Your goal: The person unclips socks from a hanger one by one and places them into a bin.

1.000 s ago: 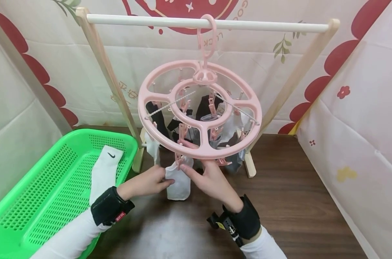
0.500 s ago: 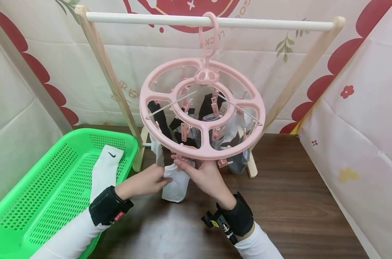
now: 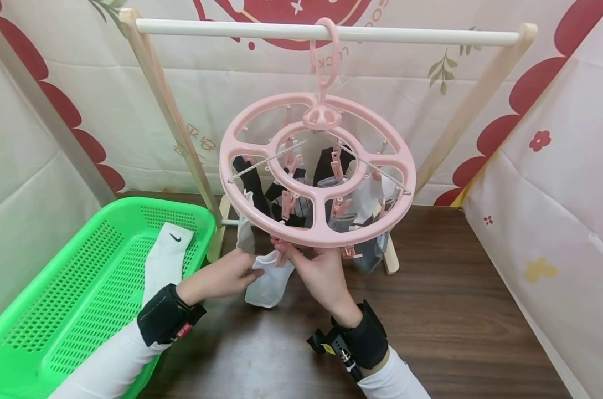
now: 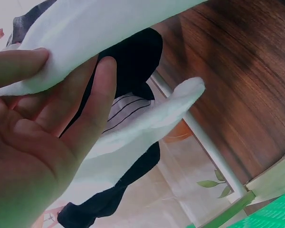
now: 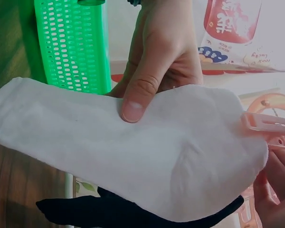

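Observation:
A white sock [image 3: 267, 288] hangs below the front rim of a round pink clip hanger [image 3: 326, 237]. My left hand [image 3: 220, 278] pinches the sock's edge between thumb and fingers; the right wrist view shows that thumb flat on the cloth [image 5: 109, 133]. At the sock's end, a pink clothespin [image 5: 267, 122] overlaps the fabric. My right hand [image 3: 323, 274] pinches this clothespin, its fingers partly hidden under the hanger rim. In the left wrist view, my left hand [image 4: 42, 142] is at the sock [image 4: 109, 23], with another white sock [image 4: 147, 133] hanging behind.
The hanger hooks over a white rod [image 3: 421, 36] on a wooden frame. Several black, grey and white socks hang from its other clips. To the left is a green basket [image 3: 102, 219] with one white sock [image 3: 166, 257] inside. A printed cloth encloses the dark wooden table [image 3: 446, 310].
My right hand and the clothespin have shifted slightly, and the sock's lower end has swung a little left. My left hand keeps its pinch. The whole view has drifted slightly.

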